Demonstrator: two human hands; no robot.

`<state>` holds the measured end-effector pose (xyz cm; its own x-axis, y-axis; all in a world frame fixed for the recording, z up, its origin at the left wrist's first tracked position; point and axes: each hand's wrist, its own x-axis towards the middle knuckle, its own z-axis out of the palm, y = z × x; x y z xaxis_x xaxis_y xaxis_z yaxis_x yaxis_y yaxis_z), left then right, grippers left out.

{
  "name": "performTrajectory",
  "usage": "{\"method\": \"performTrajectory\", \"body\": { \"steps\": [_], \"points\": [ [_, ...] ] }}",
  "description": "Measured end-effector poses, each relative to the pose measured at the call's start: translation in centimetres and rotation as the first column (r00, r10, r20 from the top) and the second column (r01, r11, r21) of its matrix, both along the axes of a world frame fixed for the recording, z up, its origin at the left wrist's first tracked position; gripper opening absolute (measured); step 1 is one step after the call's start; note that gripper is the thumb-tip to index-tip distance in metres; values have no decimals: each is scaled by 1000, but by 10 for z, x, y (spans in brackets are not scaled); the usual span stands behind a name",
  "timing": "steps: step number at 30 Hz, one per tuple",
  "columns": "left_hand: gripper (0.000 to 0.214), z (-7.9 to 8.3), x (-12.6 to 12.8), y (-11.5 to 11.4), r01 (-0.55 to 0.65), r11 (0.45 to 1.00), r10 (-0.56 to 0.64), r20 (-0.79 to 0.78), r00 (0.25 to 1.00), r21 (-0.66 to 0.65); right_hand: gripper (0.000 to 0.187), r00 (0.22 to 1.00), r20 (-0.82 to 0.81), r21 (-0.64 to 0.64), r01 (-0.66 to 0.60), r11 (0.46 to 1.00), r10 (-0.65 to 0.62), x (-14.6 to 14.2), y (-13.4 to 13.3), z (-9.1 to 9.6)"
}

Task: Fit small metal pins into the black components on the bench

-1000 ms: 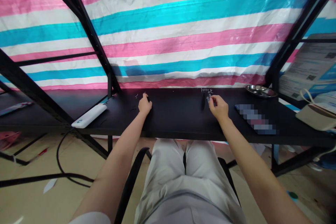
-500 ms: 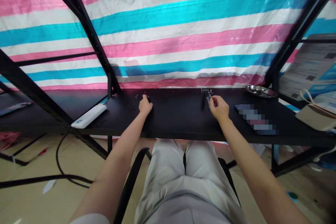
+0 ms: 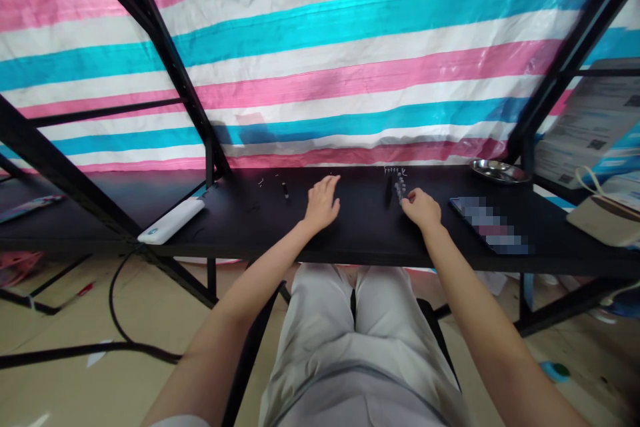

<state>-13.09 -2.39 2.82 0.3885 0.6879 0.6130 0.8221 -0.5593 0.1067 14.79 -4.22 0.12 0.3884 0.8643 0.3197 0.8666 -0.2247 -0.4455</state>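
Note:
My left hand (image 3: 321, 202) lies over the middle of the black table (image 3: 350, 233), fingers stretched forward and apart, holding nothing. A small dark cylindrical piece (image 3: 285, 191) rests on the table to its left, beside a few tiny metal bits (image 3: 261, 181). My right hand (image 3: 421, 207) is curled in a pinch at a cluster of small dark and metal parts (image 3: 395, 183) near the table's back edge. What its fingers hold is too small to name.
A white power bank (image 3: 171, 220) lies at the table's left end. A steel dish (image 3: 499, 172) stands at the back right, a flat dark device (image 3: 487, 225) to the right of my right hand. Black frame bars rise on both sides before a striped tarp.
My left hand let go of the small dark piece and moved right toward the table's middle, opening its fingers. My right hand stayed by the parts cluster.

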Motion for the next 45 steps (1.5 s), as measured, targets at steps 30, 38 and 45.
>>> {"method": "performTrajectory", "body": {
  "steps": [30,38,45],
  "points": [
    [11,-16,107,14,213,976,-218,-164,962,-44,22,981,143,-64,-125,990,133,4,7,-10],
    [10,-10,54,14,205,976,-209,-65,976,-69,15,963,174,-70,-195,978,204,-7,4,-8],
    [8,-12,28,3,78,996,-72,129,989,-45,13,828,327,-79,-456,886,455,-33,0,-2]
  ]
}}
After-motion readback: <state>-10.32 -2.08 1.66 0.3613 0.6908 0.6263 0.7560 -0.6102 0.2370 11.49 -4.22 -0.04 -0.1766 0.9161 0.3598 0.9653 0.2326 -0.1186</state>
